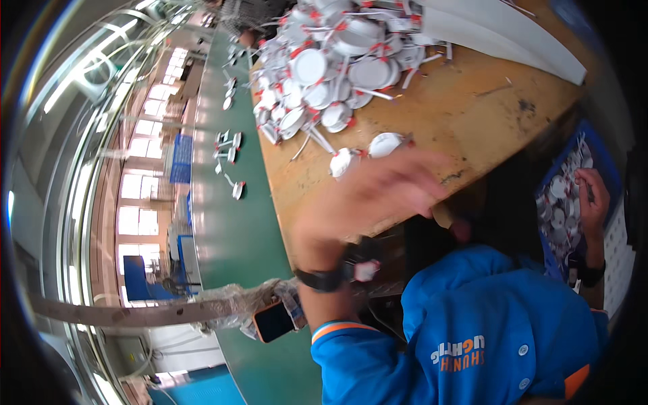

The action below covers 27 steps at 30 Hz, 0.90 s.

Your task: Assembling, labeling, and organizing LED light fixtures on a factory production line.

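Head view: left hand (378,199), blurred, reaches flat across the near edge of the wooden table (472,108), fingers loosely spread and holding nothing, closest to two stray white round lamp discs (364,154). Right hand (592,199) dips into a blue crate (594,152) beside the table; whether it grips a disc I cannot tell. Farther up the table a large heap of discs (331,61) waits, so most work seems left.

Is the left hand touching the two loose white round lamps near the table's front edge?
Cannot tell: in the head view the blurred left hand lies just below the lamps, hiding any gap.
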Available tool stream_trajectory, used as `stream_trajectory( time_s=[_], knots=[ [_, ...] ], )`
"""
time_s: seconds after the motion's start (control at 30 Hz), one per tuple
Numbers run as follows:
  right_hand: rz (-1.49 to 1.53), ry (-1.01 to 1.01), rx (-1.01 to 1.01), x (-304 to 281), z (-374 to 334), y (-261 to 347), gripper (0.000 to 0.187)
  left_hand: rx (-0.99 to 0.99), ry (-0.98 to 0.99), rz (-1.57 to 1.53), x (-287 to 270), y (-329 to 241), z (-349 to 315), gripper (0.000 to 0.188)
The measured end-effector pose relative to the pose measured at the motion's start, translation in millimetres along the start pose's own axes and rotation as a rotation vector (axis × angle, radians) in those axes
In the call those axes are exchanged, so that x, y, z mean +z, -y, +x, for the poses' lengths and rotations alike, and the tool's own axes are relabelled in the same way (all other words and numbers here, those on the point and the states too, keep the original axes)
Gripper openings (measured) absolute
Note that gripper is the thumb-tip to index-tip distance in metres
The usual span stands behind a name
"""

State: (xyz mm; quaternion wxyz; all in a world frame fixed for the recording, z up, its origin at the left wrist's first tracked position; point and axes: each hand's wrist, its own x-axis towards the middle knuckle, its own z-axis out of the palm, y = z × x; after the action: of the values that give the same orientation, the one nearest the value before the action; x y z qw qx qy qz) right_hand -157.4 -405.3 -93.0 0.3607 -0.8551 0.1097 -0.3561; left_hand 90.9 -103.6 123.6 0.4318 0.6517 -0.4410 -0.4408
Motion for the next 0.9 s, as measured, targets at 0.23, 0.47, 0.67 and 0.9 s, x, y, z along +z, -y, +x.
stream_trajectory(
  time_s=[0.23,0.47,0.67,0.9],
  knots=[
    [0.154,0.123,-0.081,68.3,85.2,49.6,0.014,-0.173,-1.232,-0.487,-184.4,64.4,-198.2,0.021],
    [0.01,0.068,0.055,79.9,76.9,28.0,0.011,-0.833,-1.974,-0.047,-263.0,232.9,-286.8,0.011],
    [0.09,0.096,-0.036,97.8,65.2,-29.3,0.01,-1.239,-1.794,0.342,-292.7,273.5,-293.6,0.097],
    [0.09,0.162,-0.046,111.9,72.7,-35.6,0.011,-1.33,-1.692,0.706,-350.8,313.9,-323.0,0.089]
  ],
)
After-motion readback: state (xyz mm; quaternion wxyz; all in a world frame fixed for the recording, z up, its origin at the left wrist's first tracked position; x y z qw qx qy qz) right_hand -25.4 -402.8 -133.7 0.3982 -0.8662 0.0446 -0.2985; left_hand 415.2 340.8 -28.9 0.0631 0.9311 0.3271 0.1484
